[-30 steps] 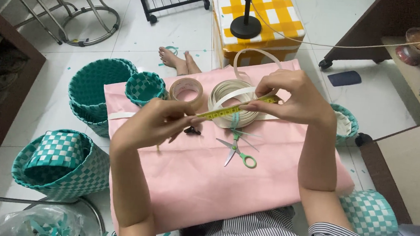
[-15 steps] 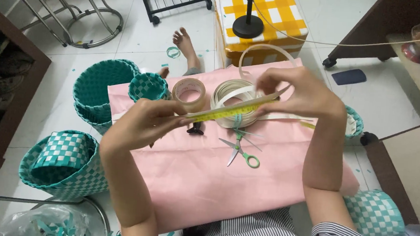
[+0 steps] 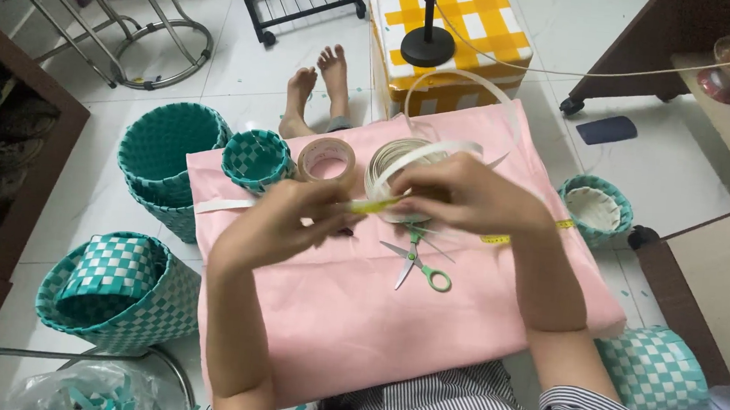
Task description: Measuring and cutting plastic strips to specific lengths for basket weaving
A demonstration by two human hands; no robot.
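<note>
My left hand [image 3: 282, 221] and my right hand [image 3: 460, 194] meet above a pink cloth-covered table [image 3: 332, 314], both pinching a yellow measuring tape [image 3: 372, 205] together with a white plastic strip [image 3: 437, 150]. The tape trails off to the right across the cloth [image 3: 517, 236]. The strip rises from a coil of white strapping [image 3: 390, 157] behind my hands. Green-handled scissors [image 3: 416, 264] lie on the cloth just under my hands. A roll of brown tape [image 3: 327, 159] stands beside the coil.
Teal woven baskets stand around: a small one [image 3: 255, 159] on the table's corner, stacked ones [image 3: 163, 157] and a checked one [image 3: 115, 290] at left, two more [image 3: 596, 208] [image 3: 653, 371] at right. A yellow checked box [image 3: 450, 31] sits behind. My bare feet [image 3: 317, 90] show beyond the table.
My hands have drawn closer together, shortening the stretch of tape held between them. The view has tilted so the table sits lower in frame.
</note>
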